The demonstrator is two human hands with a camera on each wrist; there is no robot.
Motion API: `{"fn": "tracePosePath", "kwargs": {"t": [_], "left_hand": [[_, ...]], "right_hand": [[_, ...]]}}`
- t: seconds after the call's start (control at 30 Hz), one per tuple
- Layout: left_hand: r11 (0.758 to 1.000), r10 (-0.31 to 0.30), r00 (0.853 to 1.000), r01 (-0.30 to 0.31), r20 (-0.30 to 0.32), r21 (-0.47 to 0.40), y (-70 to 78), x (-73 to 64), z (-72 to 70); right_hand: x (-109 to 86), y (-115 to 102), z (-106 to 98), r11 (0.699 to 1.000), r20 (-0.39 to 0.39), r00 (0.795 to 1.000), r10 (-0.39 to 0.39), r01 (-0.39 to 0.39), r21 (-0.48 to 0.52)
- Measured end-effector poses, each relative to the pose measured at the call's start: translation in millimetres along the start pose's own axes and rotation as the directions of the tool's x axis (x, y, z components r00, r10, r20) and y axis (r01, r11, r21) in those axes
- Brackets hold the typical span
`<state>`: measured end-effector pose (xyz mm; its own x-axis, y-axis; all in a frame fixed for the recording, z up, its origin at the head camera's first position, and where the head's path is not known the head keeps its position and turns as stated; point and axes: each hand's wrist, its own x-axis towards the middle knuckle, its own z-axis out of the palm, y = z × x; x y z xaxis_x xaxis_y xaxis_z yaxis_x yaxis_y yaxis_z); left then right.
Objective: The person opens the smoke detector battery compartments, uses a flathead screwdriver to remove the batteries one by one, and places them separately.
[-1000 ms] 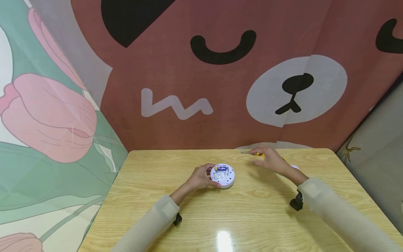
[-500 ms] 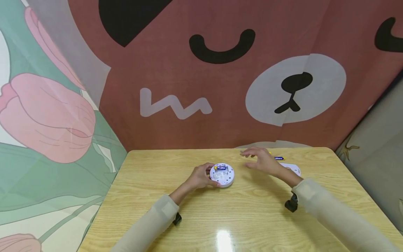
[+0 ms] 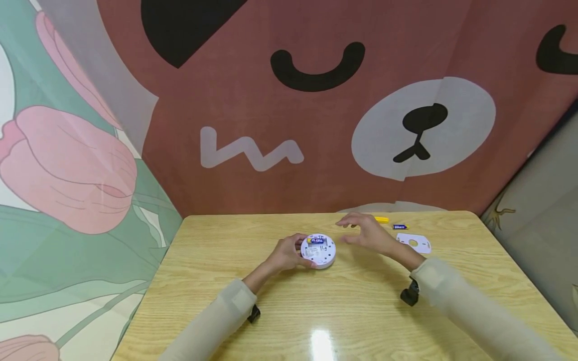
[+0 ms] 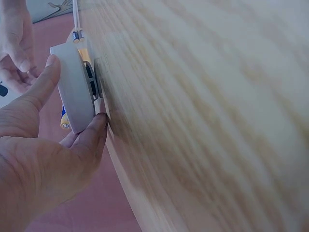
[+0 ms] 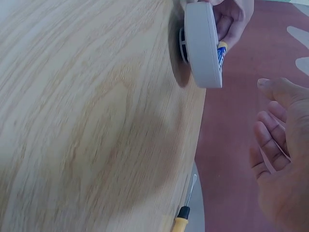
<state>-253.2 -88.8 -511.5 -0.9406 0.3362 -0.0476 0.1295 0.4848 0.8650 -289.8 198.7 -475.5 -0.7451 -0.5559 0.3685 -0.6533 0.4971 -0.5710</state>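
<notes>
A round white smoke alarm is gripped at its left edge by my left hand, thumb at the near side and fingers at the far side. Its back faces up, and a blue and yellow battery lies at the compartment there. From the left wrist view, the alarm stands edge-on with a dark vented bump toward the table. My right hand hovers just right of the alarm, holding nothing; in the right wrist view its fingers are loosely bent and apart from the alarm.
Behind my right hand lies a screwdriver with a yellow handle, its shaft visible in the right wrist view. A second battery and a white cover plate with a hole rest to the right on the wooden table. A printed cloth hangs behind.
My right hand has moved left toward the alarm, uncovering the second battery, the cover plate and the screwdriver's handle. My left hand and the alarm have stayed in place.
</notes>
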Motion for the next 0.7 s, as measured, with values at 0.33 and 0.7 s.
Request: {"fn": "tracePosePath", "kwargs": {"t": [0.33,0.7], "left_hand": [[1.0,0.014,1.0,-0.013,0.003,-0.015,-1.9,0.5,-0.6],[1.0,-0.007,1.0,0.007,0.005,-0.002,-2.6,1.0,-0.8]], "right_hand": [[6.8,-8,14,0.999,-0.001,0.999,-0.038,0.038,0.009],[13.2,-10,30,0.997,-0.002,0.998,-0.068,0.068,0.033]]}}
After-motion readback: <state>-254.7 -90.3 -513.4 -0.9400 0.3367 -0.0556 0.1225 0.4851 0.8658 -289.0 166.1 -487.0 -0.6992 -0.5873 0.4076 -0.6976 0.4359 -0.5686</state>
